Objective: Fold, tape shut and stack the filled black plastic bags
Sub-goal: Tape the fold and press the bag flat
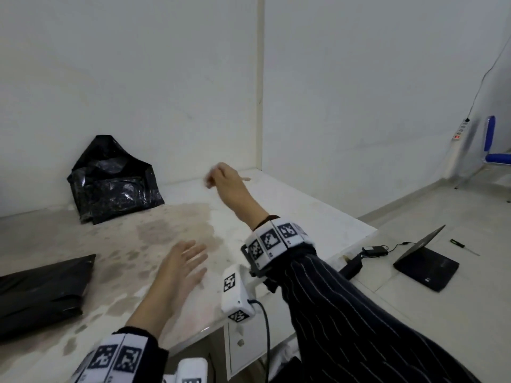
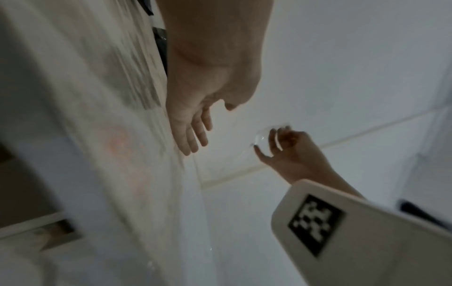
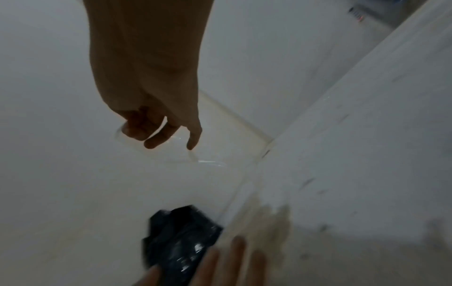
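Two separate lots of black bags are on the stained white table (image 1: 290, 205). One is a pile of bags (image 1: 113, 183) at the far left against the wall (image 1: 166, 78); at least two taped bags lie flat in it with a crumpled one standing behind, though the exact count cannot be told. The other is a single flat bag (image 1: 41, 291) at the near left edge, its long axis running roughly left to right with one corner pointing toward the table's middle. The left hand (image 1: 182, 269) hovers palm down over the stained patch, fingers straight and slightly spread, holding nothing. The right hand (image 1: 224, 176) is raised above the far part of the table, well apart from both lots; the wrist views show its fingers (image 3: 156, 139) curled with the little finger stuck out, pinching a clear strip of tape (image 3: 195, 158) that trails from the fingertips. The strip's far end is too faint to trace. On the floor to the right: one dark laptop (image 1: 425, 264), one power adapter (image 1: 374, 250), one screwdriver (image 1: 464, 247). One blue chair (image 1: 495, 150) stands at the far right.
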